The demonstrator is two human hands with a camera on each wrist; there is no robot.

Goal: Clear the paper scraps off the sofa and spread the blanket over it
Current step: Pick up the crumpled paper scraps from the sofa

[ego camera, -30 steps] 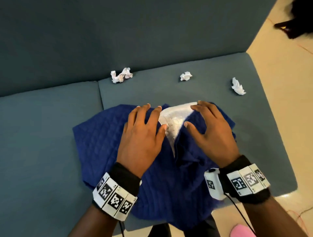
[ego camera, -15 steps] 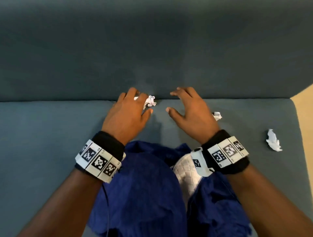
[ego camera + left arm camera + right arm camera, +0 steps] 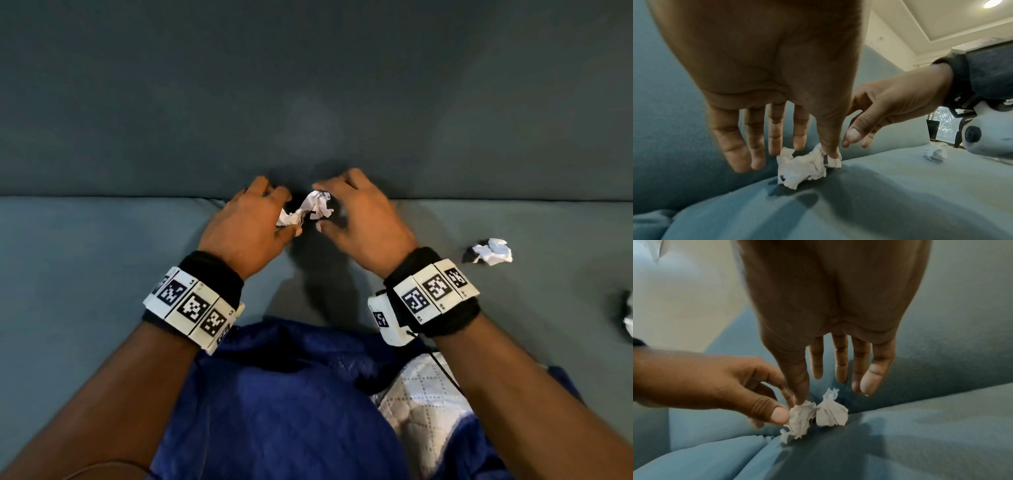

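Observation:
A crumpled white paper scrap (image 3: 306, 209) lies at the back of the teal sofa seat (image 3: 102, 260), against the backrest. My left hand (image 3: 274, 214) pinches its left end between thumb and fingers; the left wrist view shows the thumb tip on the paper scrap (image 3: 801, 165). My right hand (image 3: 337, 205) hovers open beside it. In the right wrist view its fingers hang straight and its thumb tip meets the paper scrap (image 3: 800, 417). The blue quilted blanket (image 3: 291, 404) lies bunched under my forearms, white underside showing.
Another crumpled scrap (image 3: 489, 251) sits on the seat to the right, and a third (image 3: 628, 318) is cut by the right frame edge. The tall sofa backrest (image 3: 308, 85) rises just beyond my fingers. A seam between cushions runs under my hands.
Both hands left the blanket and reached forward to the back of the seat. The left hand has closed on the scrap and the right hand has come in beside it.

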